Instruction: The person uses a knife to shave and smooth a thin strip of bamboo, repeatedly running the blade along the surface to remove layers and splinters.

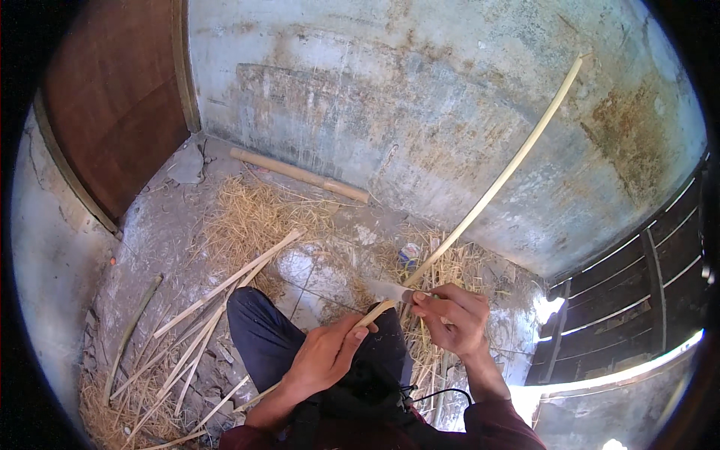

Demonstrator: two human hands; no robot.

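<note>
My left hand [327, 355] is closed around a pale bamboo strip [375, 313], which runs back under my left forearm. In my right hand [452, 318] is a knife, its flat blade [386, 291] lying across the strip near the strip's front end. A long, pale, slightly curved bamboo strip [504, 191] rises from beside the blade toward the upper right, in front of the wall. Its lower end is partly hidden by my right hand, so I cannot tell whether it joins the strip in my left hand.
Several split bamboo strips [217, 311] lie to my left beside a greenish stick [133, 337]. Shavings [251, 217] are heaped ahead, before a bamboo pole [300, 176] along the stained wall [360, 97]. A small round container [409, 256] sits among more shavings.
</note>
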